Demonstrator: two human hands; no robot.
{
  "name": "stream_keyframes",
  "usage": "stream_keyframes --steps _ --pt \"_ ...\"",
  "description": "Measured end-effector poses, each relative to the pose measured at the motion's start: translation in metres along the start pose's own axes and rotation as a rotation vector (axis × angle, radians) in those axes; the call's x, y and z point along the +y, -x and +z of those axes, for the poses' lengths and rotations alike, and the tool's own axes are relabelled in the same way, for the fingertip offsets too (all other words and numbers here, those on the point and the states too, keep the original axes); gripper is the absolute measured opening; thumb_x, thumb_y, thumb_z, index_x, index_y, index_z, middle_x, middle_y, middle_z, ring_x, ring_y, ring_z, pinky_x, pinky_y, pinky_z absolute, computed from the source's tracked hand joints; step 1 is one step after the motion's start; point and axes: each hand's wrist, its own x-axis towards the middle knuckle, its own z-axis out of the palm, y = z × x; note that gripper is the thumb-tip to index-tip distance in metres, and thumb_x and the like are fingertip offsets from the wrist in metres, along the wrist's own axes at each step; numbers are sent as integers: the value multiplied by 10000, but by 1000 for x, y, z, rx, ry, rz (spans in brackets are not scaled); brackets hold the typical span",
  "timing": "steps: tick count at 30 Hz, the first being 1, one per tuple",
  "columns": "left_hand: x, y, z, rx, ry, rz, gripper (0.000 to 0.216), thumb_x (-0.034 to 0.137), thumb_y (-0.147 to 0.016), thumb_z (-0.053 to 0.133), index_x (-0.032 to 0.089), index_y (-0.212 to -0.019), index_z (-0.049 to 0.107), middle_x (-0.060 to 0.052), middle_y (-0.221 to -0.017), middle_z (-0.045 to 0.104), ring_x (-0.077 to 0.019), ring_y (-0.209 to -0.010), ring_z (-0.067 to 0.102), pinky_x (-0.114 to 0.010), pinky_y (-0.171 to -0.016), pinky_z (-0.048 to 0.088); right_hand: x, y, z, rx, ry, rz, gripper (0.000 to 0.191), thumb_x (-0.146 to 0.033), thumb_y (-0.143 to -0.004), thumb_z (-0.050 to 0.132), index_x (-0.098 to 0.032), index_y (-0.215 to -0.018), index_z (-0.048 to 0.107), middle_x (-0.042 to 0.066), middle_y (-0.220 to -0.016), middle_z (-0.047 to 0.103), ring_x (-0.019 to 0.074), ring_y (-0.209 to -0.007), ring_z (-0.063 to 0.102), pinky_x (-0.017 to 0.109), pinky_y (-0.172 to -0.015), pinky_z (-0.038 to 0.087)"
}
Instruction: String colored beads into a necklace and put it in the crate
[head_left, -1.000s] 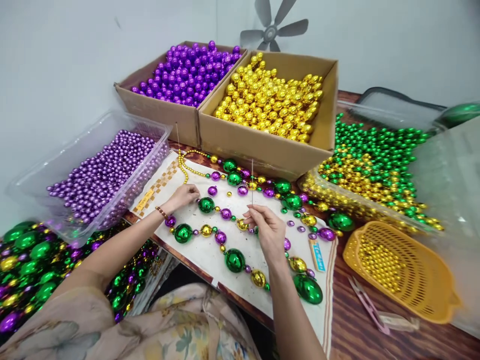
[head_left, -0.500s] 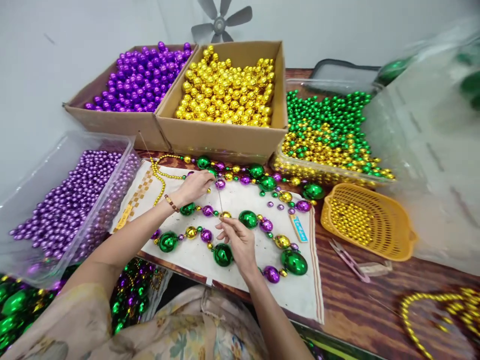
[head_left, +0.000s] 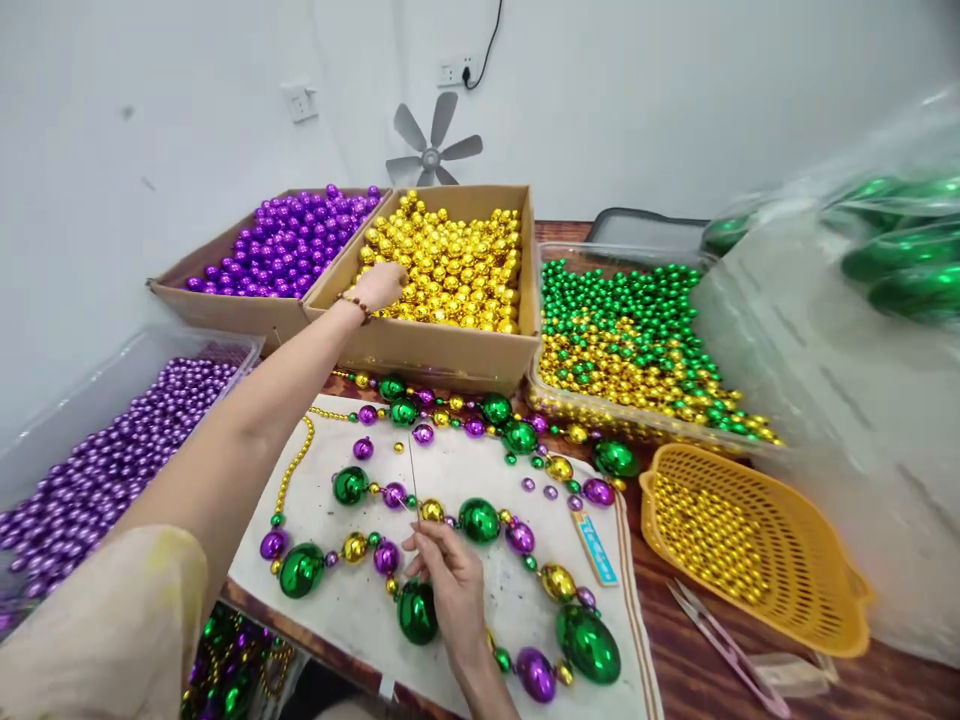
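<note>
My left hand [head_left: 381,287] reaches over the front left corner of a cardboard box [head_left: 442,358] of shiny gold beads [head_left: 457,270]. Its fingertips are hidden among or behind the beads, so I cannot tell what they hold. Low over the white cloth [head_left: 322,640], my right hand [head_left: 450,580] is closed in a pinch on a long thin needle [head_left: 413,475] that points up. Around that hand lies a strand of green, gold and purple beads, with a large green bead [head_left: 417,612] beside the fingers. A loose purple bead [head_left: 363,448] and a small gold bead lie near the needle.
Purple beads fill a second box [head_left: 225,315] and a clear bin [head_left: 127,440] at left. A clear bin [head_left: 637,420] holds green and gold beads. At right are a yellow basket [head_left: 817,570], pink-handled snips [head_left: 731,650] and a blue label [head_left: 596,548].
My left hand has moved from near the needle's upper end up to the gold bead box. My right hand still pinches the needle over the cloth. The view has tilted upward.
</note>
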Motion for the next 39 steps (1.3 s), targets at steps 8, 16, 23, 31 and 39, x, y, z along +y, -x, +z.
stream_keyframes --steps 8,16,23,31,39 --pt "-26 -20 21 -195 -19 -78 160 32 -589 677 144 -704 683 -43 -680 624 -228 -843 633 -362 -878 512 -4 2 -1 -15 26 10 237 -414 -879 692 -188 -919 750 46 -757 741 164 -519 672 260 -485 540" --pt "5 98 -24 211 822 -36 244 302 -963 549 178 -1150 643 -59 -999 688 -157 -976 656 -286 -868 534 -26 -6 7 -26 105 -65 196 -340 -889 664 -186 -980 745 48 -783 742 156 -574 669 264 -518 516" --pt "12 261 5 -27 1709 -455 231 180 -866 643 154 -1093 673 -91 -1013 743 -198 -967 729 -412 -1021 539 -47 -22 23 -84 215 -147 172 -307 -880 662 -166 -945 735 52 -762 747 149 -568 666 246 -501 483" --pt "6 295 9 97 2053 -511 193 118 -838 703 138 -1030 707 -73 -1005 754 -216 -1007 733 -414 -1076 504 -40 -15 35 -157 365 -235 153 -269 -904 621 -173 -920 739 -5 -644 683 124 -513 632 239 -518 508" --pt "5 289 10 153 2243 -771 202 183 -975 564 95 -1107 690 -93 -911 758 -175 -885 743 -325 -957 578 -36 -10 38 -207 419 -260 158 -257 -899 612 -180 -925 748 -19 -595 660 116 -466 617 216 -475 516"
